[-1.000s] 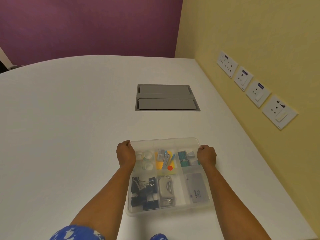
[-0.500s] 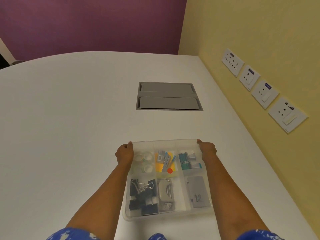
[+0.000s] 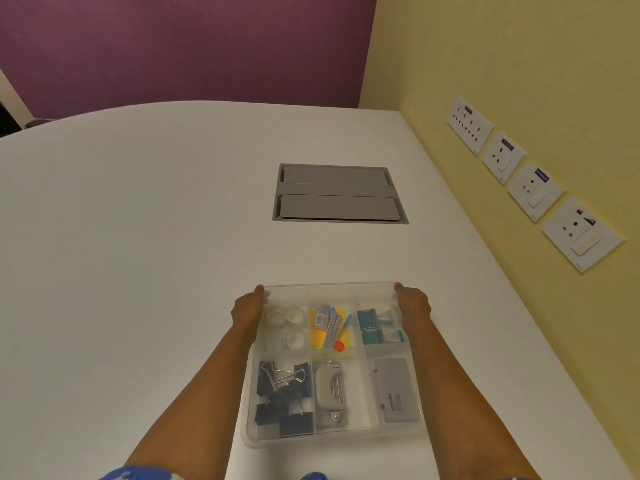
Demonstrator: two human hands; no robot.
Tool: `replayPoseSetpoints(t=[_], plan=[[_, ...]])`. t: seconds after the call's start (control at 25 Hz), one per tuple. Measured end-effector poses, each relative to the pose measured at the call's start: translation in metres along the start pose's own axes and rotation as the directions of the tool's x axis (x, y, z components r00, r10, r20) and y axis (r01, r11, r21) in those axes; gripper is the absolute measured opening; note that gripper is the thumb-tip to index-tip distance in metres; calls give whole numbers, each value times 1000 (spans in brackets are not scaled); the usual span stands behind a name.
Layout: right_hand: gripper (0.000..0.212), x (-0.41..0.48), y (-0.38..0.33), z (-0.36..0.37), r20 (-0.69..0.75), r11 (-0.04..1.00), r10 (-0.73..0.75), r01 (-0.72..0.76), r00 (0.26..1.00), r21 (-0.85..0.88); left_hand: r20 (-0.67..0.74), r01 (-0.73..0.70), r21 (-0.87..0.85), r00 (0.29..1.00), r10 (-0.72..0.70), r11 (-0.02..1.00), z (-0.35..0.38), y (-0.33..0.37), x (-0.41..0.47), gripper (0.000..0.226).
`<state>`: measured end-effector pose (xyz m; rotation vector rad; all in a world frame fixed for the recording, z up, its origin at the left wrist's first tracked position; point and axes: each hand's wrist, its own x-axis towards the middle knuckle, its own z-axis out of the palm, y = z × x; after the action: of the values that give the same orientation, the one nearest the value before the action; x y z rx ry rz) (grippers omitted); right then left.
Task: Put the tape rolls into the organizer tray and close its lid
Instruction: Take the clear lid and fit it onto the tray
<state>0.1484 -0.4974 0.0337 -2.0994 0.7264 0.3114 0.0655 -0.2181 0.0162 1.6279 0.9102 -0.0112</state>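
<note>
A clear plastic organizer tray (image 3: 332, 439) lies on the white table in front of me, with its translucent lid down over the compartments. Several clear tape rolls (image 3: 285, 327) show through the lid in the far-left compartment. My left hand (image 3: 247, 306) grips the tray's far-left corner. At the far-right corner, my right hand (image 3: 412, 301) grips the same way. Black binder clips, a grey stapler, a grey card box, yellow notes and teal staple boxes fill the other compartments.
A grey recessed cable hatch (image 3: 337, 194) is set into the table beyond the tray. The yellow wall on the right carries a row of white sockets (image 3: 533, 190), close to the table's right edge. A purple wall stands at the back.
Both hands slid from the tray's sides up to its far corners. The tray itself stays where it was on the table.
</note>
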Motion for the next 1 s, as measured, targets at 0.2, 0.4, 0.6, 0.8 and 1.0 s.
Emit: replayPoseSetpoints(t=[0.2, 0.4, 0.6, 0.8, 1.0], plan=[[41, 0, 2, 2, -12, 1000, -12, 12, 1000, 3, 50, 24, -1, 998, -24, 1000, -1, 2, 4, 42], [44, -1, 6, 3, -34, 1000, -22, 22, 999, 21, -33, -35, 78, 999, 37, 996, 4, 0, 1, 43], [43, -5, 12, 7, -84, 996, -77, 80, 994, 34, -123, -160, 106, 977, 173, 981, 10, -7, -2, 42], [42, -13, 10, 6, -98, 993, -108, 111, 989, 27, -80, -177, 173, 978, 193, 969, 7, -2, 0, 43], [47, -14, 13, -8, 3, 990, -137, 137, 991, 22, -2, -194, 298, 979, 204, 935, 3, -4, -8, 41]])
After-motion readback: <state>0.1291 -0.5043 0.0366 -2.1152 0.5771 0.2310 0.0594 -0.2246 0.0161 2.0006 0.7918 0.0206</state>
